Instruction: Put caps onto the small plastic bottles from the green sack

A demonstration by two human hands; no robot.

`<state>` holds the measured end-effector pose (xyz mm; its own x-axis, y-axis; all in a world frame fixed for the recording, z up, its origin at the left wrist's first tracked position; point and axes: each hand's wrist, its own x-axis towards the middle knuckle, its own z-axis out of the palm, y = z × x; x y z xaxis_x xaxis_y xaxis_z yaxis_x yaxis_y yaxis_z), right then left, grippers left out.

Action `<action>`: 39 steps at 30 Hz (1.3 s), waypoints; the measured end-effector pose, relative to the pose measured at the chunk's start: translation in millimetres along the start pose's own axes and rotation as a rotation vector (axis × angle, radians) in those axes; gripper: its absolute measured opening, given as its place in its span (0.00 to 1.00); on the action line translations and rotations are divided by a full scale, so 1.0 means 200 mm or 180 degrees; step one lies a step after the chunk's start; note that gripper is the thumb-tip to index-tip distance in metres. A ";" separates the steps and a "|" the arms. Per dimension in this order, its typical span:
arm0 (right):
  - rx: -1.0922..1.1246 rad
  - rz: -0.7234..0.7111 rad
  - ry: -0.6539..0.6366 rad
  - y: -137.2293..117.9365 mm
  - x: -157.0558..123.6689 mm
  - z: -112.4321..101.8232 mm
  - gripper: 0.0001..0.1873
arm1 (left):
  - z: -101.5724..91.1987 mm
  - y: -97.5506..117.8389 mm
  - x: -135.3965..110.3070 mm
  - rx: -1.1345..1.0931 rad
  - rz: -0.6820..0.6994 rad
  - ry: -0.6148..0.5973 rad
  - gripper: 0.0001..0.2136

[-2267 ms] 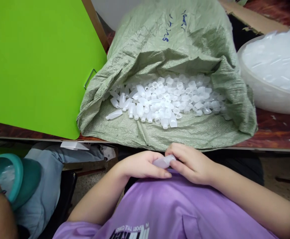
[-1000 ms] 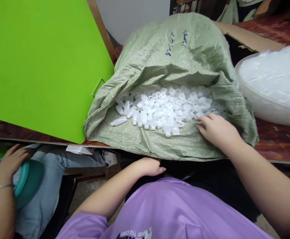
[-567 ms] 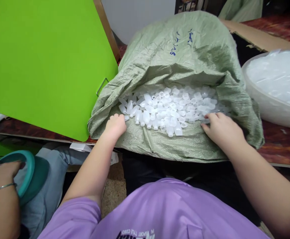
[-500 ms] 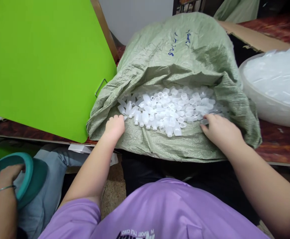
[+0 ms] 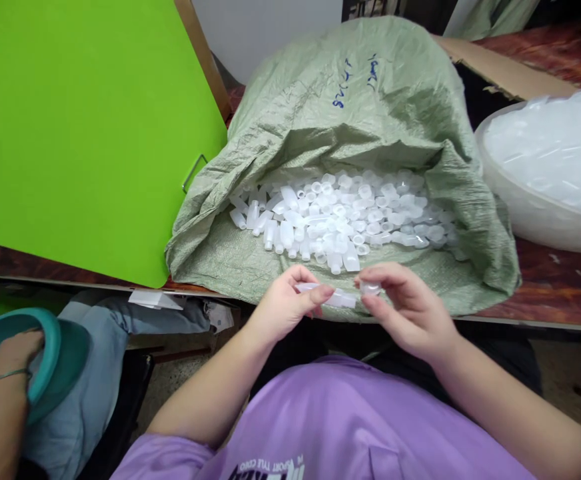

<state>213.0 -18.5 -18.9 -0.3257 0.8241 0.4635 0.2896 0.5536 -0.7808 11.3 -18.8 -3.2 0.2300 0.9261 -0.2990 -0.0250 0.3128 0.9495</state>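
My left hand point(image 5: 285, 303) pinches a small translucent plastic bottle point(image 5: 333, 296) that lies sideways in front of my chest. My right hand point(image 5: 405, 310) pinches a small translucent cap point(image 5: 370, 288) close to the bottle's open end. Both hands hover just before the front lip of a green woven sack point(image 5: 350, 120), which lies open on the table. Inside the sack sits a heap of several more small bottles and caps point(image 5: 340, 213).
A bright green board point(image 5: 80, 127) leans on the table at the left. A large white basin lined with clear plastic point(image 5: 550, 167) stands at the right. At lower left another person's hand point(image 5: 13, 350) with a bracelet rests in a teal bowl point(image 5: 53, 353).
Both my hands have drawn back from the sack's heap toward my body, the left now with a bottle and the right with a cap, and have come close together.
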 end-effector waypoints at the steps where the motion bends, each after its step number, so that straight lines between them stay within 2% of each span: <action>1: 0.0192 -0.0125 0.0039 -0.02 -0.01 0.03 0.14 | 0.04 -0.01 0.01 -0.0252 -0.0079 -0.0075 0.16; 5: -0.0048 -0.0409 -0.0071 -0.03 -0.03 0.06 0.22 | 0.09 -0.05 0.02 -0.0768 -0.0453 -0.0349 0.16; 8: 0.0116 -0.0389 -0.0285 -0.02 -0.02 0.02 0.18 | 0.06 -0.06 0.01 -0.1054 -0.1065 -0.0693 0.17; 12: 0.0982 -0.0253 -0.1039 -0.02 -0.01 -0.03 0.12 | 0.02 -0.07 0.00 -0.1212 -0.1852 -0.1402 0.14; 14: 0.0979 -0.0330 -0.1246 -0.02 0.01 -0.05 0.11 | 0.02 -0.07 0.00 -0.1136 -0.2033 -0.1567 0.15; 16: 0.0403 -0.0427 -0.1173 -0.02 0.02 -0.06 0.11 | 0.02 -0.07 0.00 -0.0983 -0.1869 -0.1293 0.16; 19: -0.0515 -0.0090 -0.0940 -0.02 0.03 -0.04 0.08 | 0.03 -0.06 -0.01 -0.0383 -0.1054 -0.0585 0.20; 22: -0.0437 0.0561 -0.0897 -0.02 0.01 0.01 0.25 | 0.04 -0.05 -0.03 0.0237 -0.0561 -0.0488 0.23; 25: -0.0462 0.0801 -0.0894 0.00 -0.02 0.03 0.29 | 0.04 -0.06 -0.04 0.0374 -0.0431 -0.0465 0.22; 28: -0.0681 0.0462 -0.0730 0.01 -0.04 0.00 0.19 | 0.03 -0.08 -0.04 0.0333 -0.0281 -0.0255 0.22; 30: -0.0626 0.0349 -0.0729 0.02 -0.06 -0.01 0.18 | 0.03 -0.08 -0.04 0.0337 -0.0285 -0.0161 0.22; 32: -0.0540 0.0596 -0.0888 0.02 -0.07 -0.02 0.14 | 0.03 -0.08 -0.04 0.0382 -0.0307 -0.0170 0.22; 34: -0.0454 0.0826 -0.0895 0.01 -0.08 -0.01 0.18 | 0.03 -0.08 -0.04 0.0438 -0.0293 -0.0220 0.22; 37: -0.0506 0.0534 -0.0735 0.00 -0.09 0.00 0.16 | 0.04 -0.09 -0.04 0.0427 -0.0284 -0.0240 0.22; 39: -0.0563 0.0550 -0.0983 0.00 -0.09 0.01 0.15 | 0.05 -0.10 -0.05 0.0402 -0.0301 -0.0255 0.22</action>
<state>217.5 -32.6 -28.4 -0.5062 0.8469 0.1627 0.5057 0.4444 -0.7394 18.5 -35.5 -18.3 0.3025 0.8725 -0.3838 0.1217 0.3640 0.9234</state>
